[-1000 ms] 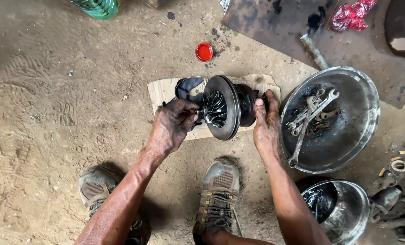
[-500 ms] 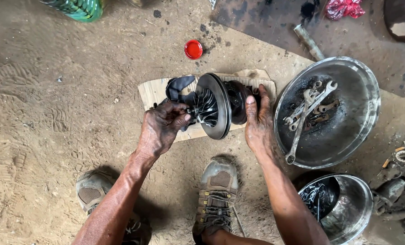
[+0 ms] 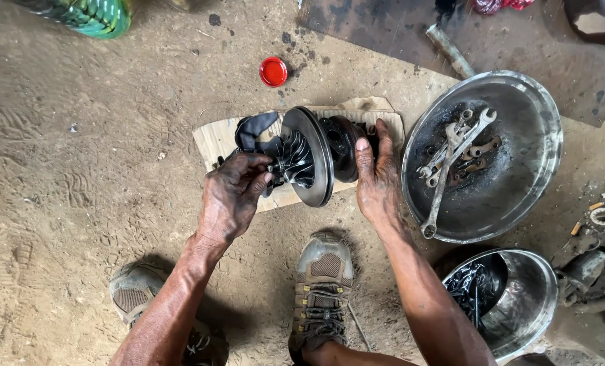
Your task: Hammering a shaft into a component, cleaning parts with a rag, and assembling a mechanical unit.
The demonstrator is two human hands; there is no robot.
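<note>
A turbocharger core (image 3: 319,156), with its bladed compressor wheel (image 3: 294,159) facing the person's left and a broad round backplate (image 3: 316,166) behind it, lies on its side over a scrap of cardboard (image 3: 214,142) spread on the dirt floor (image 3: 78,203), which keeps the oily part out of the grit. A dark rag (image 3: 255,132) sits on the cardboard just behind the wheel.

The left hand (image 3: 231,196) is curled at the wheel's nose, thumb and fingertips pinched about the small nut at the shaft end; whether they grip the nut itself or only the blade tips is hard to tell from this angle. The right hand (image 3: 377,179) lies flat and open-fingered against the dark far end of the core, bracing it so the body does not roll while the other hand works at the wheel.

Both feet in worn boots (image 3: 323,285) are planted just below, so the part sits between the knees within easy reach. To the right, a wide metal basin (image 3: 533,169) holds spanners (image 3: 451,163) and small fittings, gathered so they are not lost in the dirt. A smaller steel bowl (image 3: 526,298) with dark contents stands nearer the right boot. A red cap (image 3: 273,71) lies on the floor beyond the cardboard, well apart.
</note>
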